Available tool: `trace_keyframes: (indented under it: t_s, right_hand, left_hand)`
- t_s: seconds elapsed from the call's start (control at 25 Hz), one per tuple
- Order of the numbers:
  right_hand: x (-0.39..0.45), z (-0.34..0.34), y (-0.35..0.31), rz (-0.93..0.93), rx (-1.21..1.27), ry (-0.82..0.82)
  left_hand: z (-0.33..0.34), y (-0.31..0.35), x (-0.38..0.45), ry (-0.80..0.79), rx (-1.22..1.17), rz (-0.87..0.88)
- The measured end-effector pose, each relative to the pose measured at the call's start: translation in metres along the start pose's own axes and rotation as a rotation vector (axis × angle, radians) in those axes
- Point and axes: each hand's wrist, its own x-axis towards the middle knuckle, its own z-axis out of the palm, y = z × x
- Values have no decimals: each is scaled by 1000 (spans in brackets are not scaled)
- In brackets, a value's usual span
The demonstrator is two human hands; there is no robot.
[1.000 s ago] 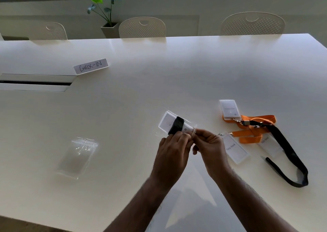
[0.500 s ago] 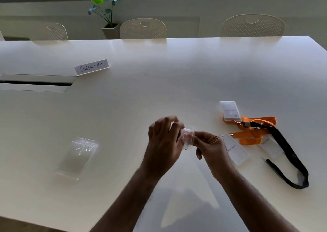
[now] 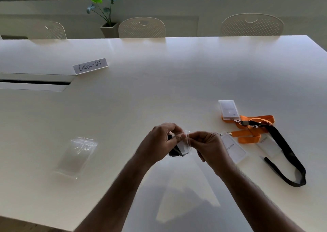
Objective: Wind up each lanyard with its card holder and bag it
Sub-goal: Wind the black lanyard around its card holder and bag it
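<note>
Both my hands hold a small clear bag above the white table. Inside it sits a card holder wound with a black lanyard. My left hand and my right hand pinch the bag's top edge between thumbs and fingers. To the right lie an orange lanyard clipped to a card holder, a black lanyard with another card holder, and a third card holder beside my right hand. A stack of empty clear bags lies to the left.
A "CHECK-IN" paper sign stands at the far left near a cable slot in the table. White chairs and a potted plant line the far side under a window.
The bagged card holder was held out flat a second ago; my hands have since turned it over and brought its top edge between my fingertips.
</note>
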Motion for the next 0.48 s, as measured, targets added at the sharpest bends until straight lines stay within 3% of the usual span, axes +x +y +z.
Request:
trace_keyframes:
  t_s: [0.32,0.48]
  right_hand:
    - [-3,-9,-19,-70,-250,-2]
    - [-4,-14,-25,-95,-265,-102]
  left_hand:
    - [4,-9,0,207,-198,-175]
    - [5,-17,-1,275,-251,-231]
